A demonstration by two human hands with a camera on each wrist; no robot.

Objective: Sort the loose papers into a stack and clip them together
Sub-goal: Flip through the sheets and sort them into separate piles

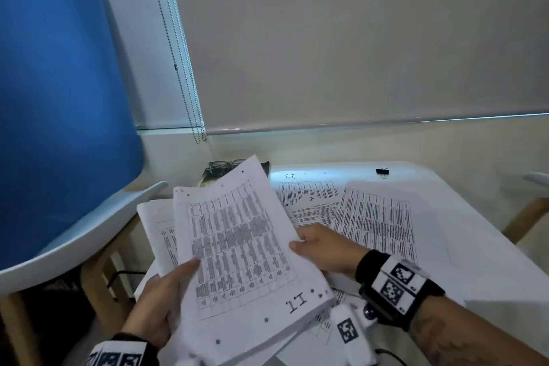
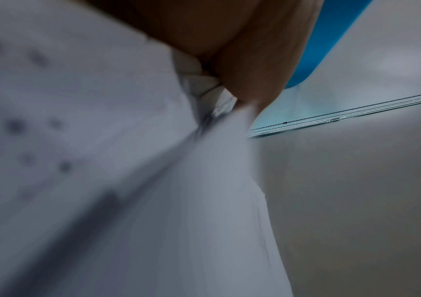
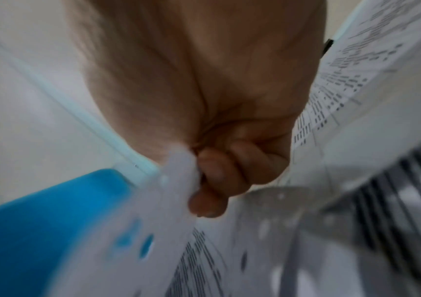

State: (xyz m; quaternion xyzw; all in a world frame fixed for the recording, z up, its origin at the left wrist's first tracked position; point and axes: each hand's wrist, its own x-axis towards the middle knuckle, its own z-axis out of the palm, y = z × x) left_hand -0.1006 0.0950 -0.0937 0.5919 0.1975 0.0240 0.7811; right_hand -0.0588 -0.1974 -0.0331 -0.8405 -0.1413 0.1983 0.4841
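A thick stack of printed sheets (image 1: 237, 246), punched with holes and marked "I.T." by hand, is raised tilted over the near left part of the white table (image 1: 475, 246). My left hand (image 1: 160, 303) grips its left edge, thumb on top. My right hand (image 1: 320, 246) pinches its right edge; the right wrist view shows the fingers (image 3: 212, 180) curled under the paper (image 3: 174, 201). Loose printed sheets (image 1: 377, 217) lie flat on the table beyond. A black binder clip (image 1: 382, 171) sits near the table's far edge. The left wrist view is a blur of paper (image 2: 102, 140).
A blue chair (image 1: 59, 98) with a white shell and wooden legs stands close on the left. Eyeglasses (image 1: 222, 166) rest on a dark booklet behind the stack. A roller blind with bead chains (image 1: 178, 68) covers the wall ahead.
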